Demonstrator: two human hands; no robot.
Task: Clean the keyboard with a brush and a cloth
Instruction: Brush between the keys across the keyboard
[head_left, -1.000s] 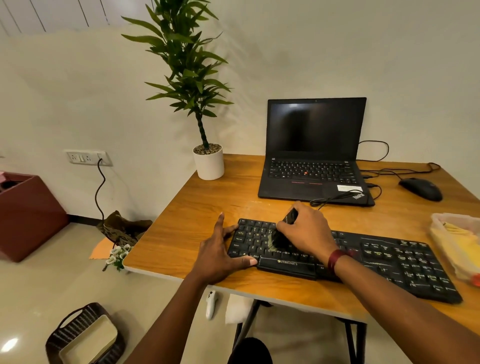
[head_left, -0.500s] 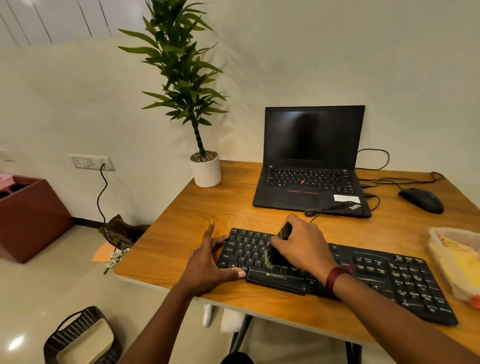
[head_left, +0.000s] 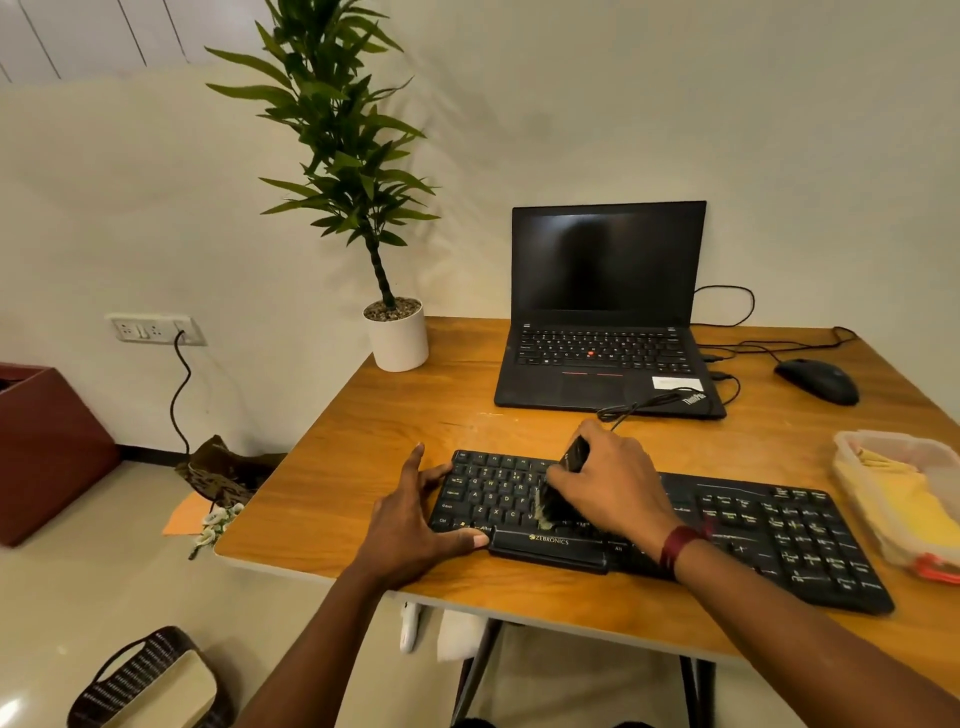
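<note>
Black full-size keyboard (head_left: 753, 530) lying along the near edge of the brown wooden bench (head_left: 363, 467). The left hand (head_left: 415, 519), fingers straight and spread, braces the keyboard's left end, with the thumb on its front edge. The right hand (head_left: 613, 478) curls its fingers round a black-handled brush (head_left: 571, 457), whose pale bristles touch the letter keys. A yellow cloth (head_left: 883, 483) lies in a translucent plastic container (head_left: 844, 444) near the keyboard's right end. Behind stand an open black laptop (head_left: 602, 312) with a dark screen, a black mouse (head_left: 815, 379) to its right, and a green plant in a white pot (head_left: 397, 335) at the far left corner.
</note>
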